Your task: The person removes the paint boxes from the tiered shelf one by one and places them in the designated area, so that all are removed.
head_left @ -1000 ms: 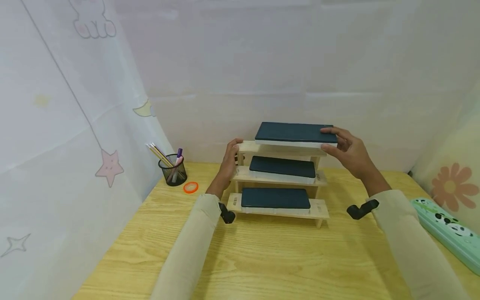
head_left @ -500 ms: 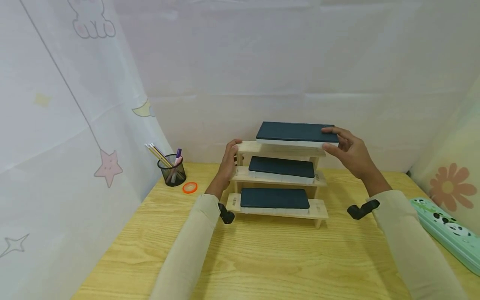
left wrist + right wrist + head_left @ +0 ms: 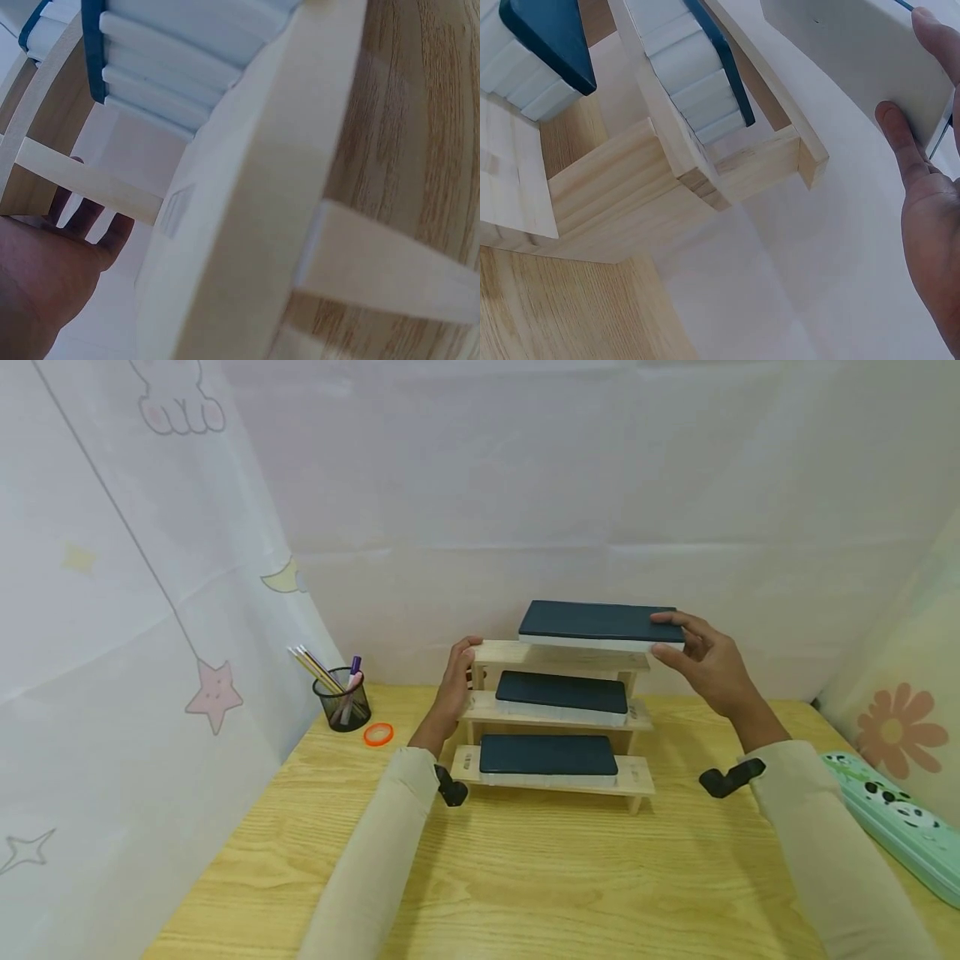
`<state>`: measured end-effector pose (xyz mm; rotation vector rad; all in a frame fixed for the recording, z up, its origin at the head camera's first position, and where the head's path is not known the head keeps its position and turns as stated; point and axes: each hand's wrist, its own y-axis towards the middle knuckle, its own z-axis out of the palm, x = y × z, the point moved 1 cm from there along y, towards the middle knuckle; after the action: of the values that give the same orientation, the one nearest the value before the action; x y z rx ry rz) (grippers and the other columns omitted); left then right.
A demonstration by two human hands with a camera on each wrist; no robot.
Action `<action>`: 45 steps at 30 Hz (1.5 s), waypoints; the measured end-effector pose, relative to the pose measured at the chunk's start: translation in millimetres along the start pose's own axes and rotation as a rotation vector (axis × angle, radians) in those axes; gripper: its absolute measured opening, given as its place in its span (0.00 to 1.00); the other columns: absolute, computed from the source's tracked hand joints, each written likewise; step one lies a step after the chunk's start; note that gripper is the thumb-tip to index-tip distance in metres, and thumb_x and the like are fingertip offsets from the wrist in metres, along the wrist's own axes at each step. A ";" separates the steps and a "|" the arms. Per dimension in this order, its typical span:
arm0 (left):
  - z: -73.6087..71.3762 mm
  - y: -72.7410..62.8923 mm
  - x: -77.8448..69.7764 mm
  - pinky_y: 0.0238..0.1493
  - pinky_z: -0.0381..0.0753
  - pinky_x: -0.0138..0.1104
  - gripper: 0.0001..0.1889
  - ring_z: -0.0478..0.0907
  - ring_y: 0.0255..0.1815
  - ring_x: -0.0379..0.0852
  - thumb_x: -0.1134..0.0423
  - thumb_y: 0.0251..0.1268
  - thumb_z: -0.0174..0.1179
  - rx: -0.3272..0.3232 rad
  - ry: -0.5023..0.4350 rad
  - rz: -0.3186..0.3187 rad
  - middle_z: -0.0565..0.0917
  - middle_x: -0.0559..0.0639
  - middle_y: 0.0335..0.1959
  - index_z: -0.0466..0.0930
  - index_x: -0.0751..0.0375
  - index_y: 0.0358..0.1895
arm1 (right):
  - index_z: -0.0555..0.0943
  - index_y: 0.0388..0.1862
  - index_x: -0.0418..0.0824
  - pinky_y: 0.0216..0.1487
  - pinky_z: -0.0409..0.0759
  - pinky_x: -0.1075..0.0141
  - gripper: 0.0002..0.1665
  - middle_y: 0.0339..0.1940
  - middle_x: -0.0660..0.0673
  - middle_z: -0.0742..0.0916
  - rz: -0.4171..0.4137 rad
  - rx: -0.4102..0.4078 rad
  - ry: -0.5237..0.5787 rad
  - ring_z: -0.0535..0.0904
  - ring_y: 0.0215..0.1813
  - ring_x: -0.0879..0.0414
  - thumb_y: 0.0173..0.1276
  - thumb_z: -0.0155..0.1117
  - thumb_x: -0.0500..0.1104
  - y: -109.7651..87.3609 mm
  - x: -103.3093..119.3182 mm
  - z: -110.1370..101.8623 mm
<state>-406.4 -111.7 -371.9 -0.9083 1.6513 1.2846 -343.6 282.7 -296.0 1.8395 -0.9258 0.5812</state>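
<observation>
A three-step wooden shelf stand (image 3: 637, 772) stands on the table. My left hand (image 3: 453, 681) grips the left end of its top step; in the left wrist view, fingers (image 3: 82, 217) show behind the stand. My right hand (image 3: 712, 664) pinches the right end of a flat white box with a dark blue lid (image 3: 592, 620). That box is over the top step and juts past its right end; the right wrist view shows its white underside, raised off the step. Similar boxes lie on the middle step (image 3: 562, 692) and the lowest step (image 3: 549, 754).
On the left of the table (image 3: 525, 877) stand a black mesh cup (image 3: 343, 703) with pencils and pens and an orange ring-shaped roll (image 3: 378, 734). A green panda-print case (image 3: 896, 827) lies at the right edge. A pale cloth (image 3: 495, 485) hangs behind.
The right hand has shifted the held box a little to the right, baring more of the top step's left part. The left hand stays at the step's left end.
</observation>
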 end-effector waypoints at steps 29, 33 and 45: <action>-0.7 0.2 0.4 0.66 0.59 0.61 0.25 0.59 0.72 0.62 0.49 0.85 0.31 0.008 0.043 0.002 0.58 0.51 0.75 0.56 0.52 0.76 | 0.70 0.75 0.49 0.31 0.66 0.65 0.31 0.75 0.49 0.66 0.019 -0.025 -0.039 0.64 0.31 0.52 0.75 0.63 0.41 1.2 -23.6 -14.2; -0.6 -0.4 0.0 0.65 0.59 0.61 0.25 0.58 0.72 0.59 0.49 0.85 0.31 0.005 0.053 -0.001 0.56 0.50 0.76 0.56 0.52 0.76 | 0.70 0.75 0.50 0.30 0.65 0.64 0.30 0.72 0.49 0.68 0.032 -0.033 -0.068 0.61 0.28 0.52 0.75 0.63 0.43 0.2 -18.5 -13.0; -0.5 -2.0 -0.6 0.64 0.59 0.65 0.25 0.58 0.71 0.68 0.50 0.85 0.31 0.026 0.005 0.025 0.57 0.54 0.75 0.54 0.55 0.77 | 0.70 0.75 0.53 0.36 0.67 0.67 0.31 0.75 0.47 0.69 0.039 -0.055 -0.091 0.69 0.37 0.53 0.75 0.63 0.45 -1.1 -25.8 -16.3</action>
<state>-404.4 -112.6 -372.1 -0.8788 1.6836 1.2760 -358.0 306.6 -308.4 1.8144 -1.0304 0.4944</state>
